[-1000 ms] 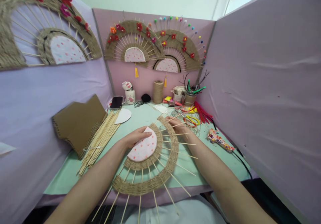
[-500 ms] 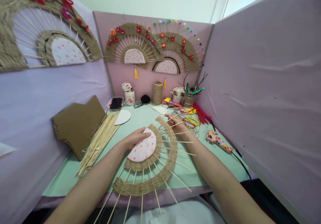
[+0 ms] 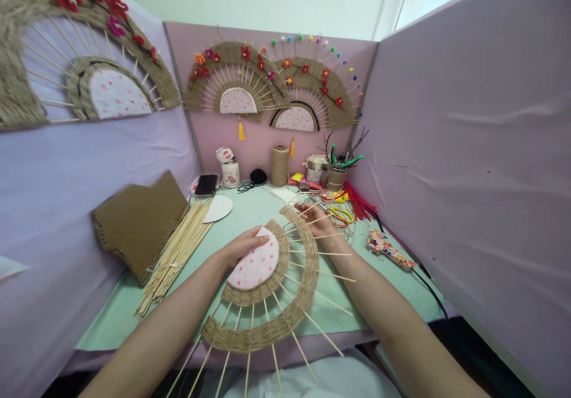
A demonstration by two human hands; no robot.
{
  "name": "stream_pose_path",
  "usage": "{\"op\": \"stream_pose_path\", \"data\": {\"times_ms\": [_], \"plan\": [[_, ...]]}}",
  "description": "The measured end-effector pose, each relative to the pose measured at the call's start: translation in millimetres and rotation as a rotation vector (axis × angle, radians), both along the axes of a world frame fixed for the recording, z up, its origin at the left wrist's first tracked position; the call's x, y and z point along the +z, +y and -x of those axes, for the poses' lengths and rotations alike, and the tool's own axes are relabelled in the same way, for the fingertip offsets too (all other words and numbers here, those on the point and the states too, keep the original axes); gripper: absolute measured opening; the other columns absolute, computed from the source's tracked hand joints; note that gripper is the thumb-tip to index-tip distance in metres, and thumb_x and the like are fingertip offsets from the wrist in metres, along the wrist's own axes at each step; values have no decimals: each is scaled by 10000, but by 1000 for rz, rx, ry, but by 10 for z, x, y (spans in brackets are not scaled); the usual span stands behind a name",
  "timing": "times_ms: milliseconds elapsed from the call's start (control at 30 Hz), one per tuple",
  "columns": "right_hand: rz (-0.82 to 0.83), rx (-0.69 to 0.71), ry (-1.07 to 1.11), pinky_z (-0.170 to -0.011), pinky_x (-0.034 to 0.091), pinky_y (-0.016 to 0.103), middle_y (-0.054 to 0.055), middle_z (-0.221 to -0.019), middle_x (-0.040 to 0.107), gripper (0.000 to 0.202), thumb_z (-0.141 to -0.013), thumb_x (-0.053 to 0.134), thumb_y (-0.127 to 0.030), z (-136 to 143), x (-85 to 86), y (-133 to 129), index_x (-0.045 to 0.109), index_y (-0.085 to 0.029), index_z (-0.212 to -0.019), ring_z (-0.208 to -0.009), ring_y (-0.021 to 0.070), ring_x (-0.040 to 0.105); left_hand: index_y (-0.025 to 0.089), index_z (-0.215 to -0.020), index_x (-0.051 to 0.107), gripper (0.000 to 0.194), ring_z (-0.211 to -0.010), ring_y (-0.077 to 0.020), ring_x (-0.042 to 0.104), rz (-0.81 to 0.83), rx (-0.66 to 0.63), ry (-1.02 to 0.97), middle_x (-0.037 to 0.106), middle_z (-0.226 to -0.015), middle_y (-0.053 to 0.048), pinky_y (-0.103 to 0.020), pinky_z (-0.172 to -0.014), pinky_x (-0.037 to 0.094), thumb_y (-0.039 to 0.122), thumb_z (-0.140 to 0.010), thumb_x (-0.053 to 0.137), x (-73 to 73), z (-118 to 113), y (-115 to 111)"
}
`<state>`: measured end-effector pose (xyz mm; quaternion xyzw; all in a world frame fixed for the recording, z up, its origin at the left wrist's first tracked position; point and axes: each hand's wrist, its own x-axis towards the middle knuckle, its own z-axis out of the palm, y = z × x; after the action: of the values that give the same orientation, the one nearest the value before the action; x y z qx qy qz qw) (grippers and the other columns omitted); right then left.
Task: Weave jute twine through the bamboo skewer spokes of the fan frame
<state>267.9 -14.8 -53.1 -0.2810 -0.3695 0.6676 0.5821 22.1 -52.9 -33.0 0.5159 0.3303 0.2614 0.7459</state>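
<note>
A half-finished woven fan (image 3: 307,285) is tilted over the front of the table, with thin wooden sticks radiating from a half-circle of white cloth with pink dots (image 3: 255,262). Two curved bands of brown twine are woven across the sticks. My left hand (image 3: 243,246) grips the fan by its straight edge, thumb on top of the dotted cloth. At the far right end of the outer band, my right hand (image 3: 317,219) has its fingers curled behind the stick tips. What lies between those fingers is too small to make out.
Brown cardboard (image 3: 138,219) and a bundle of sticks (image 3: 173,255) lie on the left. A twine spool (image 3: 279,166) stands at the back. Scissors (image 3: 341,215), red pipe cleaners (image 3: 359,201) and a patterned glue gun (image 3: 388,250) are on the right. Finished fans (image 3: 241,50) hang behind.
The fan has shifted slightly, its outer band and stick tips moving a little to the right and down. My right hand has turned slightly; my left hand keeps its grip.
</note>
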Motion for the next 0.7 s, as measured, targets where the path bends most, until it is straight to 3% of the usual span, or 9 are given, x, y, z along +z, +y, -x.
{"op": "stream_pose_path", "data": {"times_ms": [133,400,700], "plan": [[36,4,174,-645,434,275,-5,-708,622,105,-678,621,-211,11,-1,31,555,-213,-759,-668,141,538,172,-904,538,356,-556,-132,616,12,-17,2,651,-723,-7,-209,-489,452,313,-643,734,-33,-9,4],[81,96,155,-777,456,318,12,-854,676,99,-717,617,-229,3,16,13,602,-212,-813,-814,157,598,164,-972,532,379,-578,-131,623,37,-37,13,656,-759,-20,-214,-510,466,297,-669,718,-89,11,37],[120,270,-16,-694,468,305,42,-875,679,208,-768,560,-288,35,110,-91,617,-159,-921,-768,163,612,163,-971,536,420,-574,-142,623,67,-41,53,664,-760,-36,-235,-536,474,312,-636,740,-114,11,45]]}}
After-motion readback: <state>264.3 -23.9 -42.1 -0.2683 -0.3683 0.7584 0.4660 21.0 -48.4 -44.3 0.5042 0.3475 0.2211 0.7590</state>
